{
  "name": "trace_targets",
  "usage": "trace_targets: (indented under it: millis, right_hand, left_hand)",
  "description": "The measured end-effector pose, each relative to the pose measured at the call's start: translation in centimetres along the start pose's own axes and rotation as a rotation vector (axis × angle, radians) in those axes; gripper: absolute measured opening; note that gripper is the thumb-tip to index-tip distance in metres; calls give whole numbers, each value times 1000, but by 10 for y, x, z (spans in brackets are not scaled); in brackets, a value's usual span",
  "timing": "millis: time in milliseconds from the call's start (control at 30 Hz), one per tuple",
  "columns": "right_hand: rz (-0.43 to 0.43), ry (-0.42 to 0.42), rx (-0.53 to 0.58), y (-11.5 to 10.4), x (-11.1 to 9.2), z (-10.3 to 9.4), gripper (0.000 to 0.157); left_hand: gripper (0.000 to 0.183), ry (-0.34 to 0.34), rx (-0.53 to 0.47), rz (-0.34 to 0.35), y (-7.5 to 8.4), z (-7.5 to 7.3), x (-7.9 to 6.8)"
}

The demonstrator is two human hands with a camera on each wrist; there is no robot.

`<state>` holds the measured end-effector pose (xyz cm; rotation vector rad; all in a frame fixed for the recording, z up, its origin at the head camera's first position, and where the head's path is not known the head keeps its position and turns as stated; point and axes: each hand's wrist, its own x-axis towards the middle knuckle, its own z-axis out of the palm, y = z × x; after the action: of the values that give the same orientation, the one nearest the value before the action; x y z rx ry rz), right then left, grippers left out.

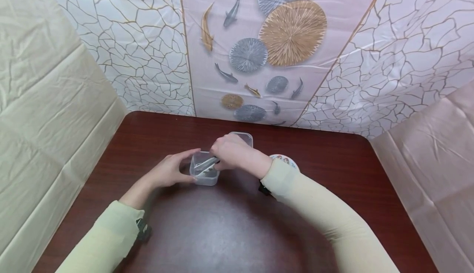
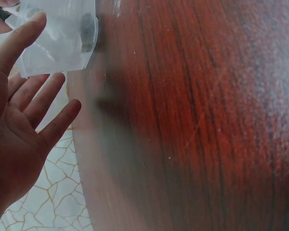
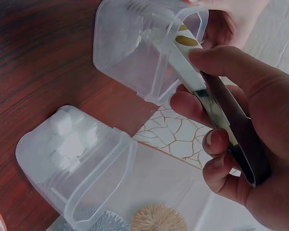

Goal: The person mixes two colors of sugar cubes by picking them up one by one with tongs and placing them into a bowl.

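While the left hand [image 1: 168, 169] makes a wide grip around one side of the near box [image 1: 207, 181], the right hand [image 1: 231, 153] holds a pair of tongs [image 1: 205, 163]. That is how it looks from the head view. The tongs are tilted, and their tips reach down inside the near box, which sits on the dark worktop [image 1: 222, 227]. Past the right hand is the far box [image 1: 246, 137], partly hidden, and a plate [image 1: 287, 160] peeks out by the right arm.

From the left wrist, the left thumb lies along the see-through box and the other fingers are nearly straight. I think such a light touch could let the box slide or tip if the tongs push hard on its wall.

From the right wrist, the right hand's grip is tight on the tongs, with thumb and fingers pinching both arms. I cannot tell if the tips hold anything. White cubes [image 3: 72, 144] sit in the far box. If the fingers squeeze unevenly, the tongs might twist, and a thing between the tips could pop out.
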<state>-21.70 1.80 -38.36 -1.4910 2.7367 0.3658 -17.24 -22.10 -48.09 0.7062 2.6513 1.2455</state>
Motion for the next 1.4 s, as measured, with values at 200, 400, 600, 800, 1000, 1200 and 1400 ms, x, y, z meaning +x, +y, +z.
trace_targets:
  millis: [200, 400, 600, 800, 1000, 1200, 1400]
  right_hand:
    - [22, -2, -14, 3, 2, 2, 19]
    - [39, -5, -10, 5, 1, 1, 20]
    - [29, -33, 29, 5, -5, -5, 21]
    - [13, -68, 8, 1, -7, -7, 24]
    - [15, -34, -53, -2, -4, -4, 23]
    - [14, -7, -50, -1, -2, -1, 18]
    - [15, 21, -25, 6, -3, 1, 18]
  left_hand:
    - [94, 2, 8, -2, -1, 0, -1]
    - [94, 5, 10, 2, -2, 0, 0]
    - [94, 3, 9, -2, -1, -1, 1]
    - [95, 6, 0, 0, 0, 0, 0]
    - [93, 7, -3, -3, -1, 0, -1]
    - [94, 4, -17, -4, -1, 0, -2]
    - [93, 4, -10, 8, 0, -1, 0]
